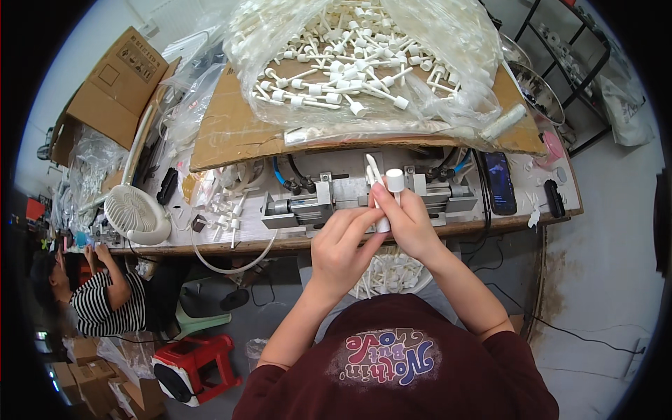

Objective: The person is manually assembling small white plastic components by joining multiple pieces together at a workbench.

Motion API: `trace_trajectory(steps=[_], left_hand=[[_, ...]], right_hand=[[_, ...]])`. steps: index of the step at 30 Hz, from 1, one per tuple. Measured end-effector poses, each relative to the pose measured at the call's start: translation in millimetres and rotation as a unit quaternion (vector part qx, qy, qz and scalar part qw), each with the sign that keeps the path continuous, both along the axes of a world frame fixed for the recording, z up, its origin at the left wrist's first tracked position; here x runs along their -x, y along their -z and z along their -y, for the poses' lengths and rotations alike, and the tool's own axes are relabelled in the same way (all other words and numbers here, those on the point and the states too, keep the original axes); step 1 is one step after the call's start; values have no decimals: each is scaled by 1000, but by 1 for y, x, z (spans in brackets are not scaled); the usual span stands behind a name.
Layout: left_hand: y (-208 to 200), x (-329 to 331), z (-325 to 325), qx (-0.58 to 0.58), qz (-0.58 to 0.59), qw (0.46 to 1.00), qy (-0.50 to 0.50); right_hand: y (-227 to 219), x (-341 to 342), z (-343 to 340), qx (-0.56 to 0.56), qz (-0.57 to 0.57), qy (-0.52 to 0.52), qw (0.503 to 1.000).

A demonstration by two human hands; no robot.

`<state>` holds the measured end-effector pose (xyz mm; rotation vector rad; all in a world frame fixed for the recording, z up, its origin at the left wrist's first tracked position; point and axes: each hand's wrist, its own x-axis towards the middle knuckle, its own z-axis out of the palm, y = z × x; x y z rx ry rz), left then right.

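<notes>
Cluttered workbench [528,187], white fan [138,213], phone [499,183], metal fixture [301,209] beneath, hands [341,246] pinching white capped sticks [395,180]

A metal actuator [302,209] is blocking the left of the left hand [341,245], another [448,197] is crowding the right of the right hand [414,222]; cardboard [227,143] is jutting beyond both, while open room is showing left of the left forearm [299,323].
</notes>
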<state>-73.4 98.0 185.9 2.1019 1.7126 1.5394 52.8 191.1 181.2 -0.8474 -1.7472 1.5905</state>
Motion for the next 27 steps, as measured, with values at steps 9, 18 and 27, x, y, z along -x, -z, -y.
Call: trace_trajectory(steps=[9, 18, 27], left_hand=[[48, -6, 10, 106, -18, 993, -53], [62, 3, -8, 92, -231, 967, -48], [61, 1, -7, 136, -195, 970, -52]], right_hand=[[27, -41, 9, 183, -84, 39, 979], [31, -57, 25, 124, -51, 64, 989], [29, -60, 27, 137, -26, 53, 989]])
